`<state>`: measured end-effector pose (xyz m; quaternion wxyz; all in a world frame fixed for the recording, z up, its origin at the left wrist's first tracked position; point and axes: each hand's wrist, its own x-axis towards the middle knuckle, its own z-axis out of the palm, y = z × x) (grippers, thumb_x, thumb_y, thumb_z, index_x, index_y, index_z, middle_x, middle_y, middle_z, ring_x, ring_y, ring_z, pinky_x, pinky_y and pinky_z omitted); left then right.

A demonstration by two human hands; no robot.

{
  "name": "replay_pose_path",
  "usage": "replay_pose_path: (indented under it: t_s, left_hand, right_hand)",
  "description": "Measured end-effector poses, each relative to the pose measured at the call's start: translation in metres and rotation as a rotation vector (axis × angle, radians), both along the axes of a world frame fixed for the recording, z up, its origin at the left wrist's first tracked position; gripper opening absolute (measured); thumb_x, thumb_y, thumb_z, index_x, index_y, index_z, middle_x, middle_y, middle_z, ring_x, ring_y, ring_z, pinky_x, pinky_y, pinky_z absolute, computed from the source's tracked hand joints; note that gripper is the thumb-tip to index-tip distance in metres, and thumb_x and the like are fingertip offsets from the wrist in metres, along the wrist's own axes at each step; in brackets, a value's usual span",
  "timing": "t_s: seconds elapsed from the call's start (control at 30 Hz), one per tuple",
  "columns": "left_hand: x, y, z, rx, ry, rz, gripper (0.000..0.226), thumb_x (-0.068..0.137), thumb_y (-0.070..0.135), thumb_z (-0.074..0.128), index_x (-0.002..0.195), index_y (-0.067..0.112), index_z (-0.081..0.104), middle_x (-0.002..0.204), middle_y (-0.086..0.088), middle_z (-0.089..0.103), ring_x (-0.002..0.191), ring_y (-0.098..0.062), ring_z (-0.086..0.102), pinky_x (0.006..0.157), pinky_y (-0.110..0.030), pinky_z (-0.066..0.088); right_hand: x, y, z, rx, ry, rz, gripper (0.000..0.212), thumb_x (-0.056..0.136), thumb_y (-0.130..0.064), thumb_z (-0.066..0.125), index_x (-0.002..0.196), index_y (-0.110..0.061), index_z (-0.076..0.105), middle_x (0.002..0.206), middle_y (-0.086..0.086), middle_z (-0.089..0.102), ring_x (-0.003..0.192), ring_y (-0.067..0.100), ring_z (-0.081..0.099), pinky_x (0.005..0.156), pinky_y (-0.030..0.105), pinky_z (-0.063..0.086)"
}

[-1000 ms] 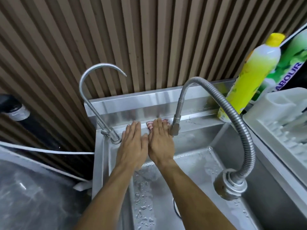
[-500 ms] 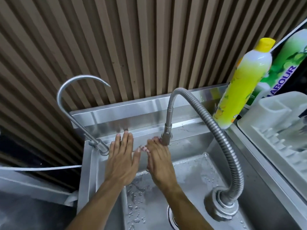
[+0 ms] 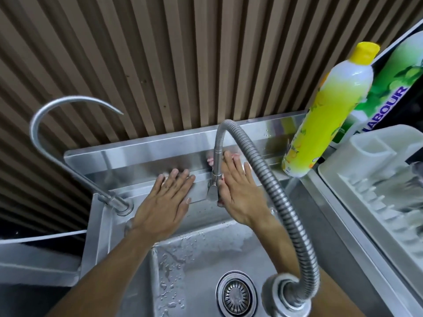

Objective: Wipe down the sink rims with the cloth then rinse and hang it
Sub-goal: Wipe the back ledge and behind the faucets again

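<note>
Right hand (image 3: 238, 186) flat, fingers straight, pressing the cloth (image 3: 211, 160) onto the back rim (image 3: 142, 177) of the sink, just behind the flexible tap (image 3: 256, 170); only pink edges of cloth show past the fingertips and by the thumb. Left hand (image 3: 167, 202) also flat and spread, palm on the same rim, holding nothing, a clear gap between the two hands. Cloth looks thin, soft, wet: light, limp, will bunch and slide easily on wet steel, so flat-palm pressure suits wiping; for rinsing, better to gather it in the fist by the middle, a corner pinch would let it dangle and drip. Versus half a second ago: hands were nearly touching left of the tap base, now the right one plus cloth sits further right along the rim, past the tap base toward the bottle (image 3: 325, 110); left hand roughly where it was. Drain (image 3: 237, 296) now in view
</note>
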<state>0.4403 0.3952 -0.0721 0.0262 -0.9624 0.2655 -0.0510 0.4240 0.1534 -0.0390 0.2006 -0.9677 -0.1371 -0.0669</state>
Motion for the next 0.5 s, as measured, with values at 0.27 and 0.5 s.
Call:
replay_pose_path:
  t_s: [0.27, 0.5]
  left_hand:
    - [0.001, 0.001, 0.005, 0.010, 0.057, -0.064, 0.061, 0.108, 0.050, 0.012, 0.163, 0.024, 0.011, 0.168, 0.003, 0.012, 0.156, -0.021, 0.010, 0.125, -0.041, 0.005]
    - [0.001, -0.001, -0.001, -0.028, 0.039, 0.001, 0.055, 0.110, 0.045, 0.015, 0.162, 0.028, 0.010, 0.168, 0.006, 0.014, 0.156, -0.016, 0.008, 0.126, -0.039, 0.004]
  right_hand:
    - [0.003, -0.029, -0.035, -0.074, -0.003, 0.080, 0.076, 0.103, -0.062, 0.012, 0.165, -0.020, -0.005, 0.173, 0.005, 0.001, 0.160, 0.020, -0.005, 0.130, 0.048, 0.008]
    - [0.004, -0.018, -0.027, 0.074, -0.089, -0.334, 0.055, 0.108, -0.024, 0.040, 0.154, 0.005, 0.036, 0.159, 0.028, 0.037, 0.150, 0.042, 0.035, 0.122, 0.059, 0.030]
